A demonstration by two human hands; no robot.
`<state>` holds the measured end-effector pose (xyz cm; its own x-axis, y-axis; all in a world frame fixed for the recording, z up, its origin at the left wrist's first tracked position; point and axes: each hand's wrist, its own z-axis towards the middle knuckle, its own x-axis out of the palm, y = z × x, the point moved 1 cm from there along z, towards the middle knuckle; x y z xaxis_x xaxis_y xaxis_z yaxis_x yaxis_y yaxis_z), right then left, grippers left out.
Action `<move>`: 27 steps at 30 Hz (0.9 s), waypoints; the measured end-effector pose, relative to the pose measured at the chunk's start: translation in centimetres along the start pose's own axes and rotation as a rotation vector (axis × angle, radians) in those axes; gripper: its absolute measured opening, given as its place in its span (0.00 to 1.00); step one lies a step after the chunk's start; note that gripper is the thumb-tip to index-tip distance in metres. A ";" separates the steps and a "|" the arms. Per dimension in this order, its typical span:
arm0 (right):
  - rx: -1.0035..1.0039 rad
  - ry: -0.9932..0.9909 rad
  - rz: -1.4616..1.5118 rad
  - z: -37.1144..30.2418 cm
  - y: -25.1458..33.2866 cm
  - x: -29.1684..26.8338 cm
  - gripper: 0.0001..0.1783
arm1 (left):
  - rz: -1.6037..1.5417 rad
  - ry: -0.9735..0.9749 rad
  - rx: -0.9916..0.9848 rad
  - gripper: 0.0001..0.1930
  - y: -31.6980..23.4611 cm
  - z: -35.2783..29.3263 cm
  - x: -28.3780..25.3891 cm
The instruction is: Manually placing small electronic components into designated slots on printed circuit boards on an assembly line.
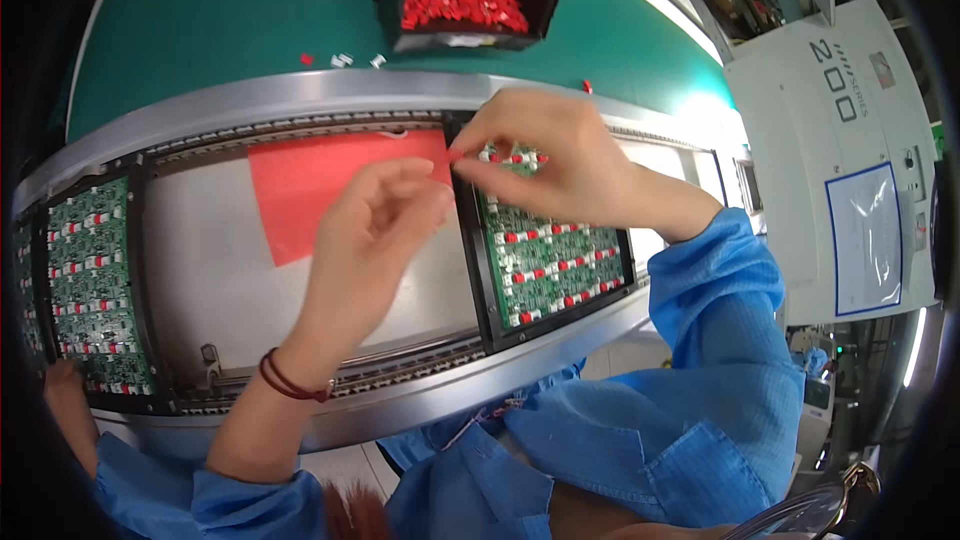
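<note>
My right hand [550, 155] hovers over the near-left part of a green circuit board panel [555, 250] in a black frame. Thumb and forefinger pinch a small red plastic piece [455, 155]. Rows of red and white connectors stand on that panel. To its left my left hand [380, 215], with a dark red band at the wrist, hangs half curled above a red sheet [300, 190]. Its thumb and fingertips are apart, close to the right hand's fingertips; no object shows in it, though its palm is partly hidden.
A black bin [465, 40] of red pieces stands on the green tabletop [230, 20], with loose white and red pieces nearby. Another framed board panel [95, 285] sits on the rail at left, beside another person's hand [68, 395]. A white machine [800, 170] stands at right.
</note>
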<state>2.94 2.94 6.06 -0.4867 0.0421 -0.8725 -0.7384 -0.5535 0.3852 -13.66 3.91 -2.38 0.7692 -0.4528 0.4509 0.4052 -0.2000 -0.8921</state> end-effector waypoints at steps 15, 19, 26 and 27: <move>-0.287 -0.119 0.014 -2.5 0.6 1.7 0.12 | -0.081 0.265 -0.239 0.13 -0.9 -0.1 -0.9; -0.016 0.005 0.217 -2.0 1.1 1.2 0.10 | -0.129 0.301 -0.242 0.15 -1.2 0.2 -1.4; 0.140 0.079 0.305 -1.8 1.4 1.7 0.10 | -0.137 0.342 -0.278 0.15 -0.6 -0.2 -1.8; 0.139 0.079 0.305 -1.9 1.4 1.8 0.10 | -0.164 0.342 -0.288 0.15 -0.7 -0.2 -1.9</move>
<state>1.90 0.69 4.42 -0.6613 -0.1757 -0.7292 -0.6237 -0.4114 0.6647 -15.46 4.71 -2.64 0.4805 -0.6453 0.5939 0.3172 -0.5035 -0.8037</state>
